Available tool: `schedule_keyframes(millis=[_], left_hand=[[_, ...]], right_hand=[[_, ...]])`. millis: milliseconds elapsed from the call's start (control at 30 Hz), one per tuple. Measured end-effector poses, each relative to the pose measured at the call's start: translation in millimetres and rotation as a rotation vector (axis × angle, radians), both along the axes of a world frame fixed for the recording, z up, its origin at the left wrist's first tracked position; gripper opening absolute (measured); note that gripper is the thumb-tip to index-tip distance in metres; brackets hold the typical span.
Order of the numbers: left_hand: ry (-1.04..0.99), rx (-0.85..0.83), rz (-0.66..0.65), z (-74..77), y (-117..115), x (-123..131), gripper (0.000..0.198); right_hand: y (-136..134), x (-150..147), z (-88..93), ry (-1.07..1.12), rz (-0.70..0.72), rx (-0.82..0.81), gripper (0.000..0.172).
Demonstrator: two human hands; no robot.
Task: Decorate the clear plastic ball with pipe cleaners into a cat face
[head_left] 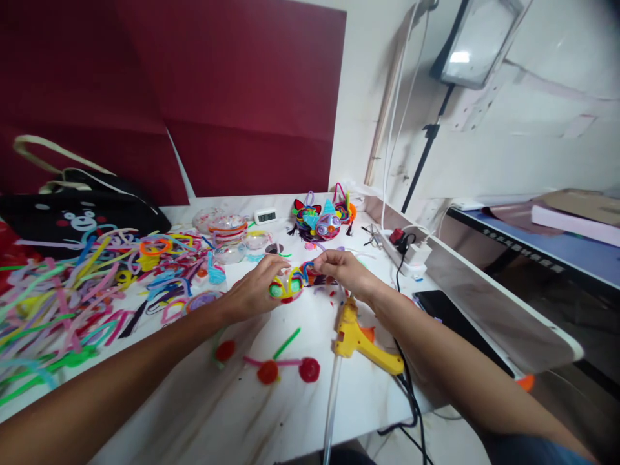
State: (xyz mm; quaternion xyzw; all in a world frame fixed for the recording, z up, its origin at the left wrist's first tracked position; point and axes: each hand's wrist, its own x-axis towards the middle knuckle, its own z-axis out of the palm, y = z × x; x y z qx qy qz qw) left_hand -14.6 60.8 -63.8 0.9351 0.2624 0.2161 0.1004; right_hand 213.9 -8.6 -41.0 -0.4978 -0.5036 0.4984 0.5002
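Gripping a small colourful ornament point(289, 284) at the centre of the frame, the left hand point(261, 287) has its fingers clamped on the piece's left edge, where yellow, green and red show. Just to the right, the right hand point(341, 266) has its thumb and forefinger pinched together beside a blue fuzzy strip point(307, 270); whether anything sits between those fingertips, I cannot tell. Below the right hand, a yellow glue gun point(347, 336) lies on the white tabletop point(194, 413), with a clear glue stick point(332, 403) running toward the bottom edge. Lower centre, a pink strip point(289, 362) lies by an orange disc point(267, 372) and a red disc point(309, 369), near a green strip point(287, 343). A heap of multicoloured strips point(97, 278) spreads across the left of the frame, in front of a black bag point(111, 216). Upper centre, decorated pieces point(327, 223) stand near the wall, with a small white digital display point(265, 216) to their left. Right of centre lie a white power strip point(404, 258) and a flat black device point(460, 326).
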Motion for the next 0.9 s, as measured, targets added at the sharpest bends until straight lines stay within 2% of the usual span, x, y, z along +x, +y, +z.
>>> schedule_keyframes(millis=[100, 300, 567, 900], left_hand=[[0.025, -0.024, -0.009, -2.2, 2, -4, 0.06], [0.049, -0.132, 0.012, -2.8, -1, -10, 0.072], [-0.033, -0.187, 0.001, 0.7, -3, -15, 0.067], [-0.117, -0.294, 0.035, -5.7, -2, -15, 0.062]], right_hand=[[12, -6, 3.3, 0.048, 0.026, -0.057, 0.007], [24, -19, 7.4, 0.118, 0.09, -0.146, 0.014], [29, -22, -0.1, 0.112, 0.118, -0.173, 0.016], [31, -17, -8.0, 0.081, 0.159, -0.18, 0.011]])
